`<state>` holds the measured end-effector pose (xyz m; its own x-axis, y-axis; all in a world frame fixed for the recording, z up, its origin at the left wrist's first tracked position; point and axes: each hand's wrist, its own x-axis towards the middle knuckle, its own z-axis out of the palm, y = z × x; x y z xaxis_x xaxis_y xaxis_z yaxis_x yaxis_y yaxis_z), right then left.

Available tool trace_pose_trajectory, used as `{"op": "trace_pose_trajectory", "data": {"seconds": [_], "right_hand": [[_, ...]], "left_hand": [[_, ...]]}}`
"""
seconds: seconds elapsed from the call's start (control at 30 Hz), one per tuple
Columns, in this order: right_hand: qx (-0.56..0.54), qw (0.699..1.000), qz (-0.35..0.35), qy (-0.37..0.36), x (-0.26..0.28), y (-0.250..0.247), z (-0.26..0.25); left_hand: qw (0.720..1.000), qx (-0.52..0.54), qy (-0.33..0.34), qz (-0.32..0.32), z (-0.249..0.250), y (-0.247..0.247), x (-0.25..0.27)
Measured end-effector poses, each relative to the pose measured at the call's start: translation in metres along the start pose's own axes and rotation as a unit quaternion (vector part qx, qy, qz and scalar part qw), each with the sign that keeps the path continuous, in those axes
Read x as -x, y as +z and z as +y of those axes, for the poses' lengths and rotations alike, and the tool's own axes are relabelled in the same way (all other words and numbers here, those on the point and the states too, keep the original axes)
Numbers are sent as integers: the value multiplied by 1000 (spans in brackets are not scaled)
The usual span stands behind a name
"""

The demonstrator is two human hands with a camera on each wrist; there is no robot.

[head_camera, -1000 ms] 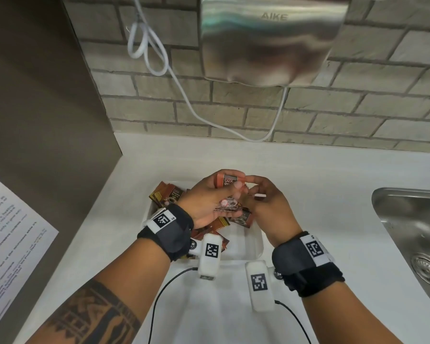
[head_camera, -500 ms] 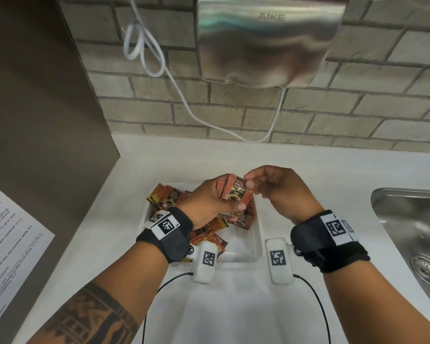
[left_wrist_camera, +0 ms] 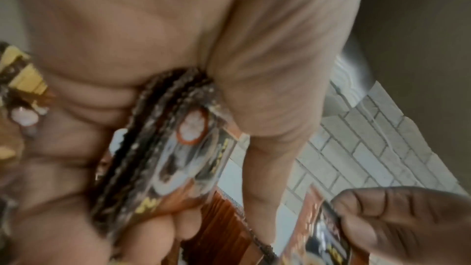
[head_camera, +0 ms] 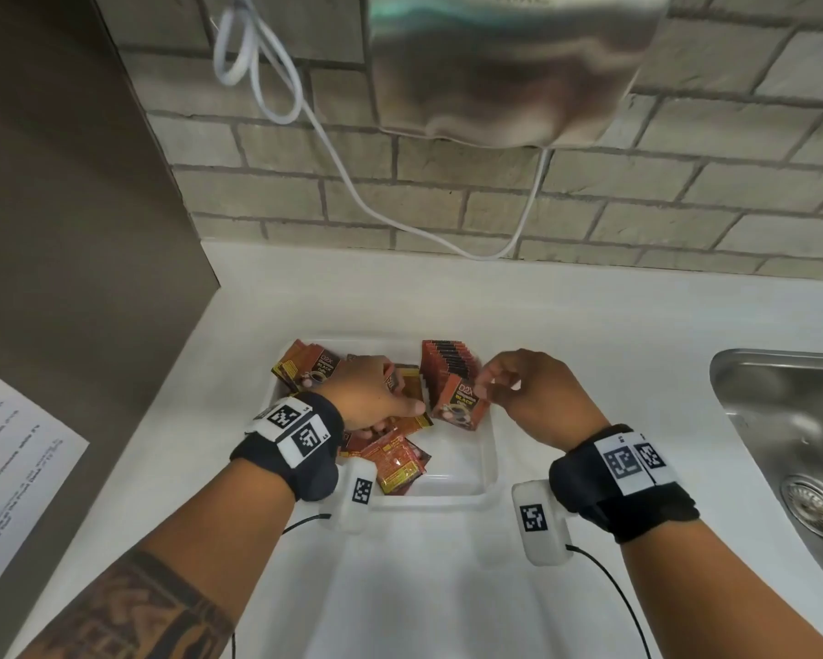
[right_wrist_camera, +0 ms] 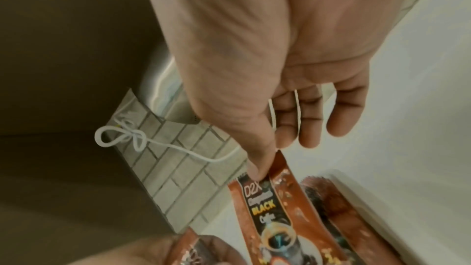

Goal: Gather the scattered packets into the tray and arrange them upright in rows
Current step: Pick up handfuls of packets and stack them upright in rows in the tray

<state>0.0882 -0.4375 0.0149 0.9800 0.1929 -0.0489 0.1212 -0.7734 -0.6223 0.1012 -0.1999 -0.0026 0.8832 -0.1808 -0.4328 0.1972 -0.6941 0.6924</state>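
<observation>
1. Head view: the left hand (head_camera: 369, 397) covers loose packets (head_camera: 395, 461) in the white tray (head_camera: 488, 473); the right hand (head_camera: 526, 392) pinches the front packet (head_camera: 459, 401) of the upright row (head_camera: 447, 361). A sink (head_camera: 789, 444) sits cut off at right.
2. Left wrist view: blurred, fingers clamped on a small stack of packets (left_wrist_camera: 163, 160).
3. Right wrist view: the thumb (right_wrist_camera: 257, 160) presses the packet's top edge; the tray's rim (right_wrist_camera: 369, 190) is partly out of view.

A white counter (head_camera: 590, 325) carries a white tray (head_camera: 488, 473), which sits under and just ahead of both hands' fingers. A steel sink (head_camera: 780, 420) is set into it, well right of the right fingers.
</observation>
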Motion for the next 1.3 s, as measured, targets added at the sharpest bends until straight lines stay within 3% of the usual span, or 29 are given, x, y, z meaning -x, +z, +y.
{"op": "trace_pose_trajectory", "data": {"seconds": [0.1, 0.27, 0.4, 0.77, 1.3], "right_hand": [[40, 999, -18, 26, -1, 11, 10], [46, 998, -27, 38, -6, 23, 15], [38, 998, -33, 50, -10, 29, 18], [-1, 998, -5, 56, -20, 33, 26], [-23, 999, -8, 48, -17, 33, 26]], "left_hand": [[996, -73, -31, -49, 3, 1, 1], [979, -84, -18, -184, 15, 31, -10], [966, -123, -23, -226, 19, 56, -23], [958, -179, -55, -216, 25, 64, -42], [963, -146, -54, -219, 23, 66, -36]]}}
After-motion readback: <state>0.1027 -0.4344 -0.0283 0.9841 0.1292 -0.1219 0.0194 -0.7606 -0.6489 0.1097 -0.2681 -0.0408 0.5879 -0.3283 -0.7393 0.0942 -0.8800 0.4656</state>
